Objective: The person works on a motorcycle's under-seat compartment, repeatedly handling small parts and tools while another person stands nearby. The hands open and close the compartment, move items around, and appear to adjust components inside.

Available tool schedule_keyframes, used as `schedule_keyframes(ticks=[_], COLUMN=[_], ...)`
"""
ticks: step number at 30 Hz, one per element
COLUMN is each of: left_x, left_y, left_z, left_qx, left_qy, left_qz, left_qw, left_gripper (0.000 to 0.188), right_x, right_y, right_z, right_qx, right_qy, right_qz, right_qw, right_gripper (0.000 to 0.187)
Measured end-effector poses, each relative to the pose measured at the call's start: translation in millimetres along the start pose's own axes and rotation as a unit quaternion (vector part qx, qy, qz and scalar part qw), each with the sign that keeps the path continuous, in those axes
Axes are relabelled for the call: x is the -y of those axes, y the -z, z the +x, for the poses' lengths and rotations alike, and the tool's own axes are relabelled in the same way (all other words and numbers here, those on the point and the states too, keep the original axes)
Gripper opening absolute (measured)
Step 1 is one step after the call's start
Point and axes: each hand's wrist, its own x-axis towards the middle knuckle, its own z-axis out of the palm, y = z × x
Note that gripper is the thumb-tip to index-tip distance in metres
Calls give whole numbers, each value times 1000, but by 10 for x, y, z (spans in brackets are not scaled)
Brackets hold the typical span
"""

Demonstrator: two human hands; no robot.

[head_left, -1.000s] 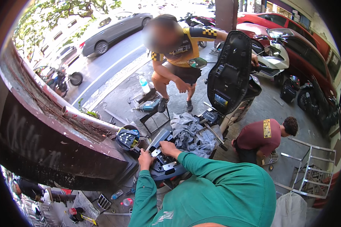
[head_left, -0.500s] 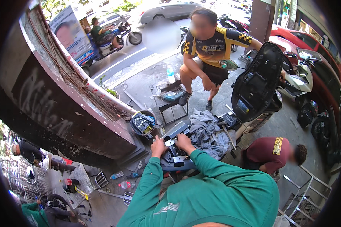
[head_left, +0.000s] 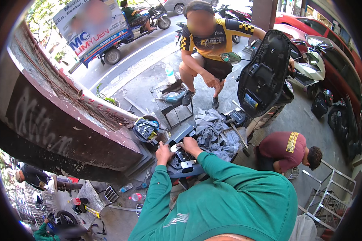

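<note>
Both my hands are over the tail of a scooter [head_left: 185, 172], whose top is uncovered and shows black parts. My left hand [head_left: 163, 153] is closed at the left end of a small shiny metal plate [head_left: 175, 148]. From the other side my right hand [head_left: 191, 146] grips the same plate, its fingers bent and pointing left. Just beyond them lies a long grey-blue panel [head_left: 182, 134]. A second bright metal piece [head_left: 186, 164] sits nearer me on the tail. The fingertips are too small to make out in detail.
Grey rags [head_left: 215, 132] cover the scooter's middle, beside its raised black seat [head_left: 265, 72]. A person [head_left: 209, 44] crouches ahead; another [head_left: 285, 150] bends at right. A bucket [head_left: 149, 128], a small metal stand [head_left: 177, 112] with a power tool [head_left: 175, 97], and a ladder-like frame [head_left: 330, 193] stand around.
My view has shifted slightly, and the right hand sits a little higher over the plate. The three-wheeler on the road has moved right. The person at right has bent lower.
</note>
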Motion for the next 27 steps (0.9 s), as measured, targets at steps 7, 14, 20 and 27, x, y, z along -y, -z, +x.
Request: schedule_keyframes(ticks=[7, 14, 20, 27], left_x=[-11, 27, 17, 2], left_y=[8, -14, -18, 21], left_z=[-13, 2, -8, -41], left_qx=[-6, -12, -24, -8], left_qy=[-6, -15, -18, -12], left_qz=[15, 4, -4, 6], left_qw=[1000, 1000, 1000, 1000], left_gripper=[52, 52, 50, 53], right_x=[-13, 11, -98, -47], right_y=[-9, -24, -103, -61], right_z=[-12, 137, 59, 138], right_qx=[3, 34, -25, 17], right_qy=[78, 30, 101, 45], right_qz=[-32, -36, 28, -24], right_qw=[996, 998, 994, 999], right_gripper=[32, 53, 45, 48])
